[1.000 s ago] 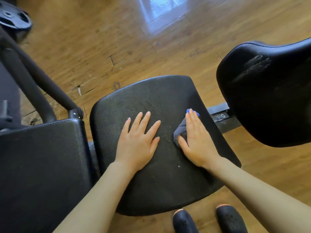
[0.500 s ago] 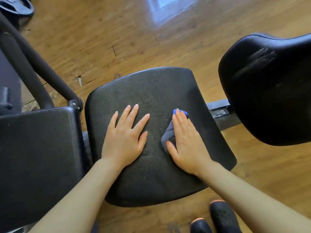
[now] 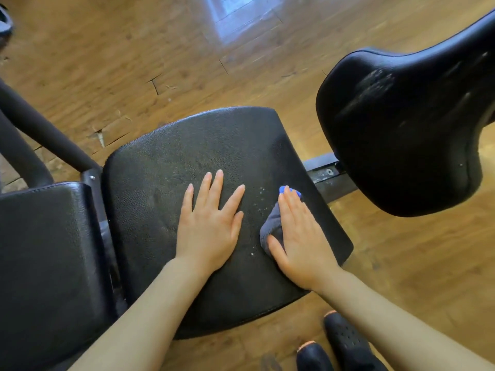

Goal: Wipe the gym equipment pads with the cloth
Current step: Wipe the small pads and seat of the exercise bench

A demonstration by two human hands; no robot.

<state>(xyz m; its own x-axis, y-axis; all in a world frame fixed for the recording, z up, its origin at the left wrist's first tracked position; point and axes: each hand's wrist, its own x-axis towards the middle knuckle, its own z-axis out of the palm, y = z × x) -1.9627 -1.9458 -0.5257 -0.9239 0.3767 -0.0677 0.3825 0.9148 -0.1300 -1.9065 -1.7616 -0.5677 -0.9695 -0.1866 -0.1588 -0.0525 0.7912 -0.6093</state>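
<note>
A black padded seat (image 3: 166,167) of a gym bench fills the middle of the head view, speckled with small white droplets. My left hand (image 3: 207,223) rests flat on the seat's centre with fingers spread. My right hand (image 3: 300,234) presses a grey-blue cloth (image 3: 270,223) flat against the right part of the seat with straight fingers. Most of the cloth is hidden under the palm; a bright blue corner shows past the fingertips. A second black pad (image 3: 40,250) lies to the left, and a third, rounded pad (image 3: 401,135) rises at the right.
Dark metal frame tubes (image 3: 40,129) run diagonally at the left. A steel rail (image 3: 329,172) joins the seat to the right pad. Wooden floor (image 3: 134,49) surrounds the bench. My two dark shoes (image 3: 345,344) stand near the bottom edge.
My right hand has slid the cloth from the seat's middle toward its right side. My left hand stays flat on the pad. The camera has shifted, so the bench sits differently in view.
</note>
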